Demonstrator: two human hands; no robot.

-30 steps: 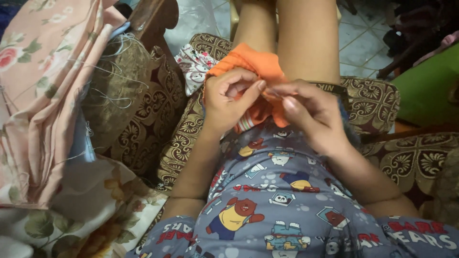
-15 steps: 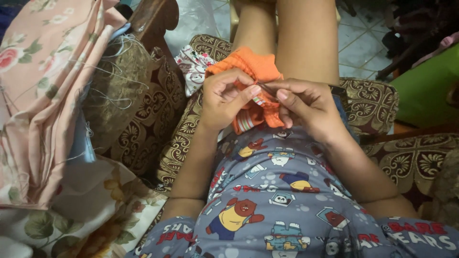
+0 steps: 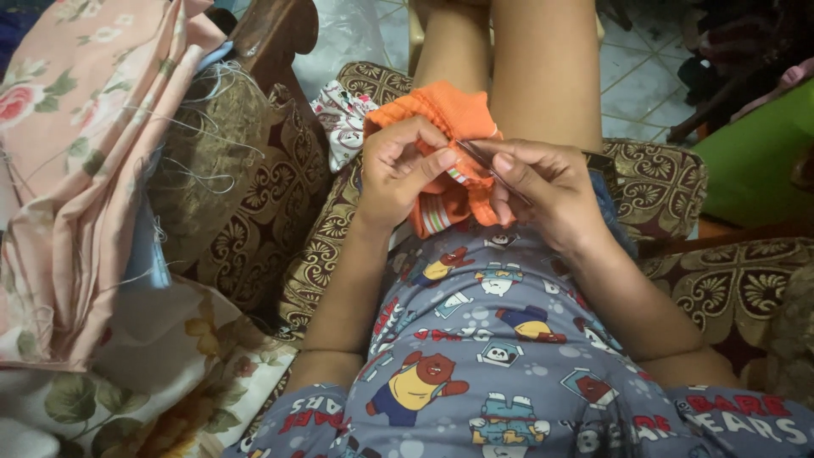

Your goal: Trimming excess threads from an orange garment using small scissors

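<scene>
Orange knit piece (image 3: 432,114) pinched in left hand (image 3: 403,165); right hand (image 3: 543,182) clamped on thin metal tool (image 3: 492,170), mid-stitch; next likely needs steady tip placement.

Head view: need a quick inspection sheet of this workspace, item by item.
Surface: patterned brown armchair seat, person's lap.
Job's things: orange cloth on lap; thin metal tool at its edge.
Clutter: pink floral fabric and loose threads on armrest.
Grippers: left hand pinches the cloth; right hand holds the tool.
Cables: nothing seen.
Surroundings: tiled floor, green object.
</scene>
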